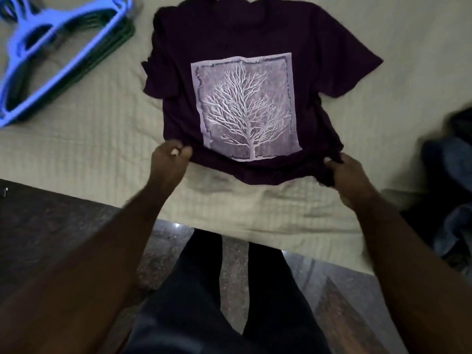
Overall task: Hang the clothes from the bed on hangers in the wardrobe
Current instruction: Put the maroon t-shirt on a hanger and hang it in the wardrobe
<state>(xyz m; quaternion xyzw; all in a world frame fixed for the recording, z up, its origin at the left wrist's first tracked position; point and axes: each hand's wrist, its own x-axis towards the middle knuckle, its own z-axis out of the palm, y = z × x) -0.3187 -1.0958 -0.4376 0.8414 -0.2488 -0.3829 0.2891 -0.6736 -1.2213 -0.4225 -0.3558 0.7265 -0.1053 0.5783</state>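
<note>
A dark purple T-shirt (319,60) with a pale tree print lies spread front-up on the cream bedcover (76,154), collar away from me. My left hand (169,159) pinches the shirt's bottom hem at its left corner. My right hand (350,175) grips the hem at the right corner, bunching the fabric. A stack of plastic hangers, a blue one (66,47) on top of green ones (120,39), lies on the bed at the upper left, apart from the shirt.
A heap of other clothes, dark cloth and blue denim (449,180), sits at the bed's right edge. I stand at the bed's foot on a dark stone floor (51,226); my legs in dark trousers (229,302) are below.
</note>
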